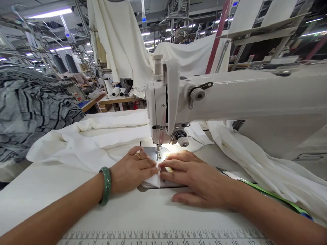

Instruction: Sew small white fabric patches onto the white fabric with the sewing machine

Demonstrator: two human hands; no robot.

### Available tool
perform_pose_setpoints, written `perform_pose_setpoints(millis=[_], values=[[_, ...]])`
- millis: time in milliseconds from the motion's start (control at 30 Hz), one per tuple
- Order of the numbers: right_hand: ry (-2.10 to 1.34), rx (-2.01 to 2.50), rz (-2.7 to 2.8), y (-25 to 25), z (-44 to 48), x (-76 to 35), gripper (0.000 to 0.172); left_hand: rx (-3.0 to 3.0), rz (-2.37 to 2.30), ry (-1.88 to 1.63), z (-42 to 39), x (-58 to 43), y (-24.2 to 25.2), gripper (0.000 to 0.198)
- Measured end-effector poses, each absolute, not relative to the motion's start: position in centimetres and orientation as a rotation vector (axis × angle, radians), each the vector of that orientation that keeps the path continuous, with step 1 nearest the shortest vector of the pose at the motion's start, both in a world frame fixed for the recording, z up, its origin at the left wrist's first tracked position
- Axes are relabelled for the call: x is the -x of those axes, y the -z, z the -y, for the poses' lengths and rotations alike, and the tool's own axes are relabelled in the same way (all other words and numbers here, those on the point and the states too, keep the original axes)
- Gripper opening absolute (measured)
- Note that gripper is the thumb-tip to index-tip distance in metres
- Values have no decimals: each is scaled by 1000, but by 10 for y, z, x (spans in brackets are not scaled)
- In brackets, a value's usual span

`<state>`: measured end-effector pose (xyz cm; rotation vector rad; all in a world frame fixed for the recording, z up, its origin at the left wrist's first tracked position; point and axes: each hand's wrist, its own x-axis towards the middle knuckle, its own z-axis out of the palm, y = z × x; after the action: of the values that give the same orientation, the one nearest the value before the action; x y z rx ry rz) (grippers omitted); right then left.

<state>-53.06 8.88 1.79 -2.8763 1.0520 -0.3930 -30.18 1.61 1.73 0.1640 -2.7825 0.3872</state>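
Observation:
A white sewing machine (178, 98) stands over the table, its needle and presser foot (158, 153) lit above a metal plate. My left hand (134, 168), with a ring and a green bangle (106, 186), is on the left of the foot, its fingers pressed together on a small piece of white fabric (155, 180). From the right, my right hand (190, 177) rests with its fingers spread, fingertips at the right edge of the same piece. More white cloth (89, 143) lies bunched behind my left hand.
A measuring tape strip (166, 237) runs along the table's front edge. Long white fabric (245, 153) drapes under the machine arm at right, beside a green-edged item (276, 195). Striped grey cloth (33, 109) is heaped at left. White cloth (120, 41) hangs behind.

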Motion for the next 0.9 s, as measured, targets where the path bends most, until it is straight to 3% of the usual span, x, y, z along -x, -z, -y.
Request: perform_pose_setpoints(millis=[267,700,900], values=[[339,2811,-1109,-25,-83,533,42,-426,2823,-251,-19,310,-12,38],[369,2801,-1148,-25,-83,534,41,-519,2811,-297,-21,316,-11,38],[401,2814,-1140,-22,-84,534,41,-525,2820,-216,-19,317,-12,29]])
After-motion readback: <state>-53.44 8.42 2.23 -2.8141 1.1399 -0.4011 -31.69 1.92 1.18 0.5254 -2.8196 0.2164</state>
